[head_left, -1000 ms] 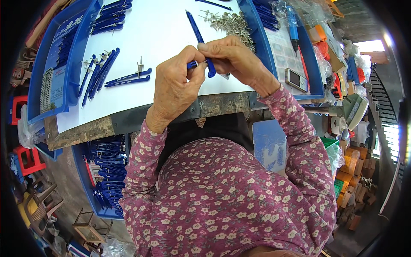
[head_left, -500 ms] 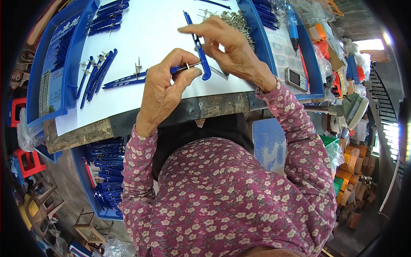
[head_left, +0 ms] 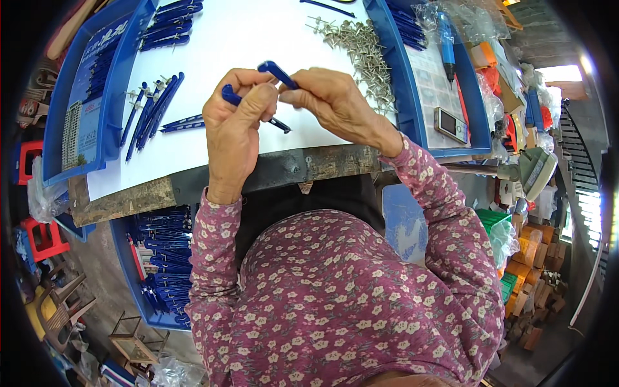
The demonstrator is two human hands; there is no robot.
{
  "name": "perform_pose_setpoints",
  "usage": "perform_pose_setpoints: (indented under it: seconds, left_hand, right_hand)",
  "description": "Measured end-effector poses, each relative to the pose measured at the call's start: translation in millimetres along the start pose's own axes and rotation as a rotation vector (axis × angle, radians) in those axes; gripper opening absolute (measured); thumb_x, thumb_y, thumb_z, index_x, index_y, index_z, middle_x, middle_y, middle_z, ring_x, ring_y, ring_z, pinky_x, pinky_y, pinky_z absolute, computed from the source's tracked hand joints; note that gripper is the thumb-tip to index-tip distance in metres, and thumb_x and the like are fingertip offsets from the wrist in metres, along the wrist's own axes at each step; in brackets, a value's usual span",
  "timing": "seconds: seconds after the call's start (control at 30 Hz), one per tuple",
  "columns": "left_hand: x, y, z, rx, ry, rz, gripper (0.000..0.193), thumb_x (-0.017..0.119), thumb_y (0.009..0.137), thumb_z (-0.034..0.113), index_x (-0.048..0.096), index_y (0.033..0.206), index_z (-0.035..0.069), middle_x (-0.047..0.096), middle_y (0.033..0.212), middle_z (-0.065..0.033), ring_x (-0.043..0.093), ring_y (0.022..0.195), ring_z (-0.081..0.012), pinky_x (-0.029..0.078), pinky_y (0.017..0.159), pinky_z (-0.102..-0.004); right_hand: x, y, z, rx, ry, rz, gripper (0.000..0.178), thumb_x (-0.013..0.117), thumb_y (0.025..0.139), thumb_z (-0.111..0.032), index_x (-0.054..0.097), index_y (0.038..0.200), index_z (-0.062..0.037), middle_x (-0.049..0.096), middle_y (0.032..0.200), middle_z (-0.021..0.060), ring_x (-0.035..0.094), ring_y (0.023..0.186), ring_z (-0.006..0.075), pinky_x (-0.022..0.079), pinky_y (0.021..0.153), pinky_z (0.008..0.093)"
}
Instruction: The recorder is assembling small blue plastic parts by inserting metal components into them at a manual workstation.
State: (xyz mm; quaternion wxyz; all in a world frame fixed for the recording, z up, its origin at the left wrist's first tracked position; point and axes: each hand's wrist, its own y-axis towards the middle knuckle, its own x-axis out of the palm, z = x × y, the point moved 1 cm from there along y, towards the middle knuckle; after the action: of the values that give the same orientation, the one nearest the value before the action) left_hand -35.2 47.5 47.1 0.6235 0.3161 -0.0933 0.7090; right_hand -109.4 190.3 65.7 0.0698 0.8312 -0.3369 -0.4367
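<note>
My left hand [head_left: 235,129] is closed round a blue slotted plastic strip [head_left: 229,95]; its rounded end stands out above the palm, and a dark slotted end shows below the fingers. My right hand [head_left: 342,103] pinches a second blue strip [head_left: 277,72] with a hooked tip. This one slants across the gap to my left fingertips, which seem to touch it. Fingers hide where the two strips meet, so I cannot tell whether they are joined. Beneath both hands lies white paper [head_left: 238,39]. Left of my left hand rest more blue strips [head_left: 161,109], some bearing metal pins.
A heap of flat-headed metal pins [head_left: 364,58] lies beside the right blue tray [head_left: 409,97], which holds a small device with a screen [head_left: 450,125] and a blue pen-shaped tool [head_left: 446,45]. Another blue tray [head_left: 106,151] stands left. Below the wooden table edge [head_left: 129,203] sits a strip-filled crate [head_left: 132,284].
My right hand has lowered and closed from spread fingers to a pinch. The upright strip has tilted and now lies between both hands. My left hand has turned, showing its strip's rounded end.
</note>
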Motion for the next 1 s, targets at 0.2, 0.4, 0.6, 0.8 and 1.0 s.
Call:
perform_pose_setpoints:
  seconds: [0.2,0.4,0.6,0.8,1.0]
  left_hand:
    - [1,2,-1,-0.145,-0.100,0.078,0.012,0.053,0.087,0.010,0.054,0.090,-0.002,0.050,0.065,-0.0025,0.041,0.057,-0.0070,0.032,0.052,-0.0187]
    - [4,3,-5,-0.200,-0.059,0.128,0.012,0.054,0.088,0.011,0.053,0.087,-0.001,0.048,0.064,-0.0014,0.039,0.055,-0.0055,0.031,0.049,-0.0189]
    - [4,5,-9,-0.214,-0.015,0.168,0.013,0.054,0.088,0.013,0.053,0.085,0.000,0.047,0.063,-0.0011,0.038,0.054,-0.0055,0.030,0.048,-0.0188]
    - [7,3,-16,-0.174,0.061,0.228,0.015,0.055,0.087,0.014,0.053,0.084,0.000,0.047,0.063,-0.0015,0.039,0.054,-0.0060,0.031,0.048,-0.0187]
    - [11,4,-18,-0.147,0.118,0.261,0.014,0.056,0.086,0.013,0.052,0.081,0.001,0.048,0.062,-0.0012,0.038,0.053,-0.0055,0.030,0.047,-0.0187]
  right_hand:
    - [-7,-2,-8,0.285,0.624,-0.126,0.029,0.049,0.091,-0.026,0.061,0.089,0.0009,0.056,0.062,0.0014,0.052,0.056,0.0075,0.041,0.055,0.0201]
    - [0,-8,-11,0.522,0.913,-0.062,0.028,0.047,0.092,-0.023,0.057,0.096,0.0031,0.057,0.066,0.0037,0.048,0.051,0.0041,0.037,0.045,0.0163]
    - [11,-9,-8,0.569,0.872,0.038,0.020,0.047,0.090,-0.015,0.058,0.086,0.0013,0.054,0.060,0.0017,0.037,0.044,0.0019,0.028,0.038,0.0164]
    - [22,-12,-2,0.521,0.633,0.134,0.018,0.049,0.089,-0.014,0.060,0.081,-0.0021,0.050,0.056,-0.0023,0.036,0.046,0.0014,0.028,0.040,0.0166]
    - [29,-15,2,0.403,0.404,0.241,0.019,0.049,0.089,-0.013,0.060,0.081,-0.0011,0.050,0.055,-0.0030,0.035,0.046,0.0016,0.027,0.041,0.0168]
